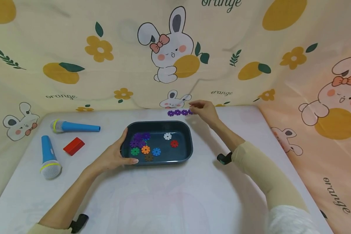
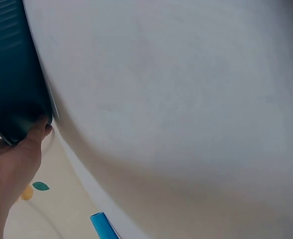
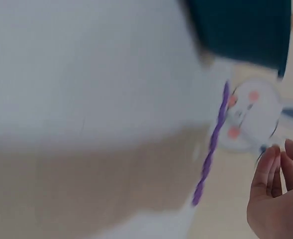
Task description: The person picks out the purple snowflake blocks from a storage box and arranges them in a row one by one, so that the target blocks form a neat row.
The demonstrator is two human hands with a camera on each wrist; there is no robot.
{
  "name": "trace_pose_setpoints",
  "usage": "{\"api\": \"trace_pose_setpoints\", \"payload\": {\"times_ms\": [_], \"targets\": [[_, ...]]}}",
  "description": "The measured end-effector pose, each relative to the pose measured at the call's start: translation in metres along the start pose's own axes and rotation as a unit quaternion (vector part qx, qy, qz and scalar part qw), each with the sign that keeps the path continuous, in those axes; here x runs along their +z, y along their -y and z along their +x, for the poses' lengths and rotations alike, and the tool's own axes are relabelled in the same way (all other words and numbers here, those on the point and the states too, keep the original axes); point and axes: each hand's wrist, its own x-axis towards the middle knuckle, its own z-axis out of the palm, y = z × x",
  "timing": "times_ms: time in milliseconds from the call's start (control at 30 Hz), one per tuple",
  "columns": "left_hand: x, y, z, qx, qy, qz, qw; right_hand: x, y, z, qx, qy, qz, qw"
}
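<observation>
In the head view my left hand [image 1: 112,154] grips the left end of a dark blue tray [image 1: 188,143], its thumb along the front rim. Inside the tray lie flower-shaped, notched plastic discs: a pile of purple ones [image 1: 137,140] at the left, plus a white disc [image 1: 167,136], a red disc [image 1: 174,143], an orange disc [image 1: 145,149] and a few others. Behind the tray, a row of linked purple discs [image 1: 177,112] lies near the table's back edge. My right hand [image 3: 278,194] hovers beside that row, apart from it, fingers loosely bent with nothing visible between them.
Two blue toy microphones, one lying sideways [image 1: 80,126] and one pointing toward me [image 1: 48,152], lie on the left of the white table [image 1: 169,201]. A red block [image 1: 74,146] is beside them. Patterned cloth [image 1: 123,65] hangs behind the table.
</observation>
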Motion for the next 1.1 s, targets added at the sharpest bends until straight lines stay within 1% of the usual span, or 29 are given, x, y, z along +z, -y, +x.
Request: {"api": "trace_pose_setpoints", "payload": {"times_ms": [133, 300, 467, 567, 700, 967, 1100], "targets": [[0.000, -0.001, 0.000, 0.003, -0.005, 0.011, 0.9999, 0.014, 0.017, -0.010, -0.024, 0.023, -0.012, 0.999], [0.000, -0.003, 0.000, -0.001, -0.009, 0.023, 0.9997, 0.030, 0.038, -0.021, -0.063, 0.054, -0.016, 0.996], [0.000, -0.002, 0.000, -0.001, -0.011, 0.026, 0.9996, 0.045, 0.049, -0.030, -0.084, 0.091, -0.023, 0.992], [0.001, -0.002, 0.001, 0.001, -0.010, 0.024, 0.9997, 0.054, 0.051, -0.034, -0.100, 0.107, -0.036, 0.989], [0.001, -0.001, 0.001, 0.000, -0.009, 0.020, 0.9998, 0.068, 0.051, -0.038, -0.112, 0.117, -0.056, 0.985], [0.002, -0.001, 0.001, -0.002, -0.009, 0.011, 0.9999, 0.097, 0.047, -0.043, -0.094, 0.128, -0.088, 0.983], [0.001, -0.001, 0.001, -0.002, -0.006, 0.008, 0.9999, 0.109, 0.045, -0.046, -0.088, 0.141, -0.096, 0.981]]}}
